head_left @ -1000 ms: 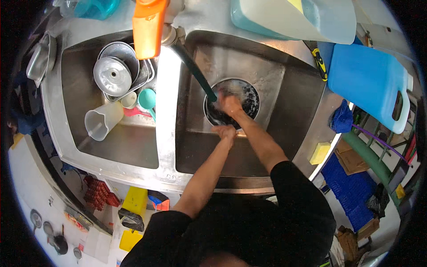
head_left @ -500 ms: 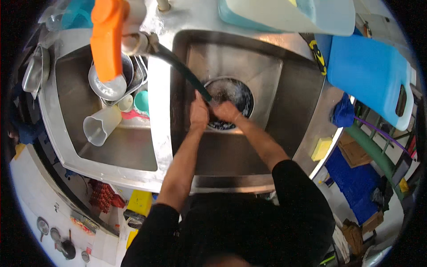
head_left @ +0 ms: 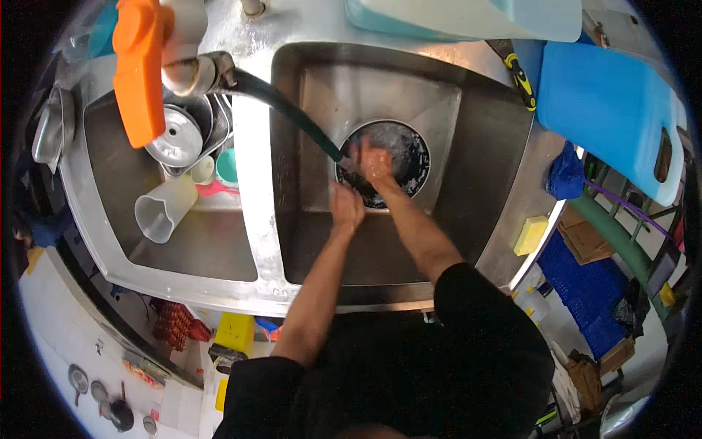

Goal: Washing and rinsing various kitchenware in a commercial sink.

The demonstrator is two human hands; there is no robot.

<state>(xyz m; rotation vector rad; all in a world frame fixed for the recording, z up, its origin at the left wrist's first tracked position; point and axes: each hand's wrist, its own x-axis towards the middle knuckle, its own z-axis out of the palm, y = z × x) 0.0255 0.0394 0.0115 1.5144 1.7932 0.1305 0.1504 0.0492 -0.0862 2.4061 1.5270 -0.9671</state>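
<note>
Nearest to you are the short black sleeves (head_left: 486, 307) of your own shirt, and a little farther, on the rim at your right, lies a yellow rectangular sponge (head_left: 531, 235). Your left hand (head_left: 346, 206) is at the near left edge of a round dark vessel with a thin pale rim (head_left: 406, 157), which sits at the bottom of the right stainless steel basin (head_left: 402, 252); I cannot tell whether its fingers grasp this rim or only rest beside it. Your right hand (head_left: 376, 167) is over the inside of the vessel, where whitish suds are visible; its fingers are blurred, so I cannot tell if they are clenched or released. Close to both hands ends a dark green flexible hose (head_left: 292, 113). In the left basin (head_left: 194, 256) you have a translucent plastic jug (head_left: 164, 211) lying on its side, then a turquoise cup (head_left: 226, 168) and a round silvery metal lid (head_left: 175, 139). Farther away, an orange plastic lever (head_left: 139, 73) partly covers that basin, and a large translucent container (head_left: 468, 18) stands behind the right one.
</note>
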